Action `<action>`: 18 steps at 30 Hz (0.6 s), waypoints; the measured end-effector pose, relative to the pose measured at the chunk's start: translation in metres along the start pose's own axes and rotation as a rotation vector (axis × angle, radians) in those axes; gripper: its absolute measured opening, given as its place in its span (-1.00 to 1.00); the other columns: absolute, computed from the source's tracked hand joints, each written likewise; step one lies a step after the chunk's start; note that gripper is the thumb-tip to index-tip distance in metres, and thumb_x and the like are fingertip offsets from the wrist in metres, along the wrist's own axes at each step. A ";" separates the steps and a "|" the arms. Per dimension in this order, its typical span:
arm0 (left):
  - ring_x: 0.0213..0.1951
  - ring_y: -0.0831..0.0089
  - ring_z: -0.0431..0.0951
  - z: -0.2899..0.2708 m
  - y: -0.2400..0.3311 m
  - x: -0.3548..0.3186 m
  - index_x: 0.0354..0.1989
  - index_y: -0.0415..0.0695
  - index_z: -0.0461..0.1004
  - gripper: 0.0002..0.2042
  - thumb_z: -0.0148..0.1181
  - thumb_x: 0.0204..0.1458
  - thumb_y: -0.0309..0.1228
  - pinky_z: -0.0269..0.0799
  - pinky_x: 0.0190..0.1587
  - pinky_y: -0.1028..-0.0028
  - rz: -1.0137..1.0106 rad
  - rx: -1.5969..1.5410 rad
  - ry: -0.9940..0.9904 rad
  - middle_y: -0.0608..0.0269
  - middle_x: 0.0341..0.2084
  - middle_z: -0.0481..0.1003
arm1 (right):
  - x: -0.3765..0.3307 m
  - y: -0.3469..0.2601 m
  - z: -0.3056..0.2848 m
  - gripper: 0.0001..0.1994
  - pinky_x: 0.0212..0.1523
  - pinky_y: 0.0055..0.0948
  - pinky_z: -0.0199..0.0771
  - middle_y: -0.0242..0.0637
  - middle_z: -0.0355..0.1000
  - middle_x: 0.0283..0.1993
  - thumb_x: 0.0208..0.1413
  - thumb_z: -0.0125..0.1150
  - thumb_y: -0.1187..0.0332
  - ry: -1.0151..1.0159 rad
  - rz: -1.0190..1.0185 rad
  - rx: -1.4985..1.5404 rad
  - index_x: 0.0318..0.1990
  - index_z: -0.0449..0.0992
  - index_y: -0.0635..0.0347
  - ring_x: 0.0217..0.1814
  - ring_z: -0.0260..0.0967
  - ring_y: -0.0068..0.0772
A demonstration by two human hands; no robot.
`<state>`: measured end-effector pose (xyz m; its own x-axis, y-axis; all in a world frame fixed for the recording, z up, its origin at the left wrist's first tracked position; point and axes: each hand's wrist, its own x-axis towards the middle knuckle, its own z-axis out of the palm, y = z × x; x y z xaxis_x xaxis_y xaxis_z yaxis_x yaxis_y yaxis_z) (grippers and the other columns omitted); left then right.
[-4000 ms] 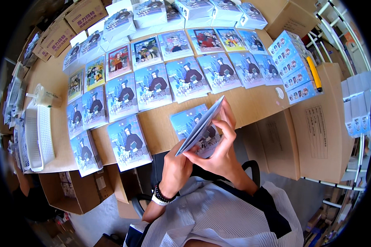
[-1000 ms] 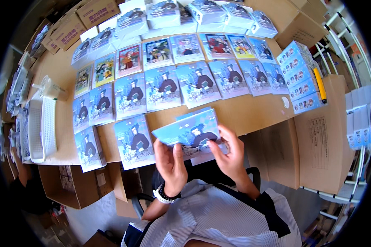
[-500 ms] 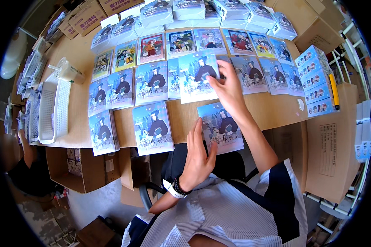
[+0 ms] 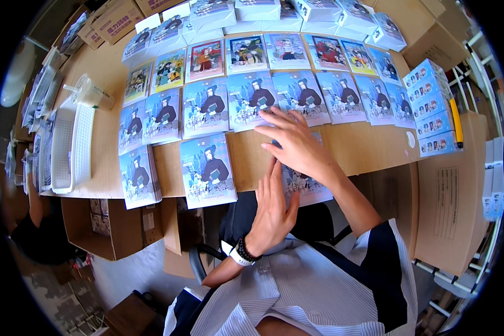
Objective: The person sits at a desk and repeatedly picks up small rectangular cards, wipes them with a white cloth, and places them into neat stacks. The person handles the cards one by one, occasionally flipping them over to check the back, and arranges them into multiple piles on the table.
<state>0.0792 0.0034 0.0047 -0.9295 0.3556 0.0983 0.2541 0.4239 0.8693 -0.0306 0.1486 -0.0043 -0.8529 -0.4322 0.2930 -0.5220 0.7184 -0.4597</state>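
My left hand (image 4: 274,204) lies flat, fingers together, against the left edge of a blue illustrated booklet (image 4: 307,187) at the table's front edge. My right hand (image 4: 294,143) rests on the upper part of the same booklet, fingers spread and pointing left. The booklet is mostly covered by both hands. Another blue booklet (image 4: 208,169) lies just to the left of it. Rows of similar booklets (image 4: 297,95) cover the table beyond my hands.
A wooden table (image 4: 369,145) holds a white slatted tray (image 4: 68,148) at the left, small boxes (image 4: 431,106) and a yellow cutter (image 4: 457,123) at the right, white boxes along the back. Open cardboard cartons (image 4: 112,224) sit under the table's front edge.
The booklet held up in both hands was laid down on the table. My right hand drew back from the far row onto it, and my left hand came against its edge.
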 end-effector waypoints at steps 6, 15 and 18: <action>0.41 -0.12 0.11 0.000 -0.003 0.000 0.49 -0.36 -0.13 -0.22 0.17 0.13 -0.59 0.00 0.44 0.07 0.022 -0.028 0.016 -0.26 0.41 0.06 | 0.000 -0.002 0.003 -0.62 0.38 0.05 0.13 -0.10 0.39 0.31 0.20 0.31 0.27 0.052 -0.024 -0.026 0.15 0.52 0.16 0.42 0.25 -0.01; 0.42 -0.13 0.09 0.007 -0.005 0.000 0.49 -0.30 -0.10 -0.19 0.21 0.08 -0.64 0.01 0.44 0.07 0.030 0.019 0.060 -0.18 0.47 -0.01 | -0.085 -0.035 -0.048 -0.41 0.21 -0.04 0.40 0.19 0.40 0.22 0.17 0.34 0.34 0.219 0.554 -0.146 0.29 0.31 0.41 0.23 0.39 0.19; 0.44 -0.14 0.04 0.014 -0.003 0.002 0.49 -0.27 -0.08 -0.18 0.22 0.05 -0.66 -0.02 0.45 0.05 0.055 0.056 0.086 -0.17 0.48 -0.03 | -0.103 -0.049 -0.046 -0.37 0.21 -0.05 0.39 0.22 0.40 0.20 0.19 0.32 0.33 0.228 0.594 0.015 0.34 0.24 0.41 0.21 0.40 0.21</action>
<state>0.0801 0.0147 -0.0042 -0.9328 0.3073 0.1881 0.3172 0.4527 0.8333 0.0829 0.1831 0.0266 -0.9738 0.1658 0.1554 0.0375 0.7918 -0.6097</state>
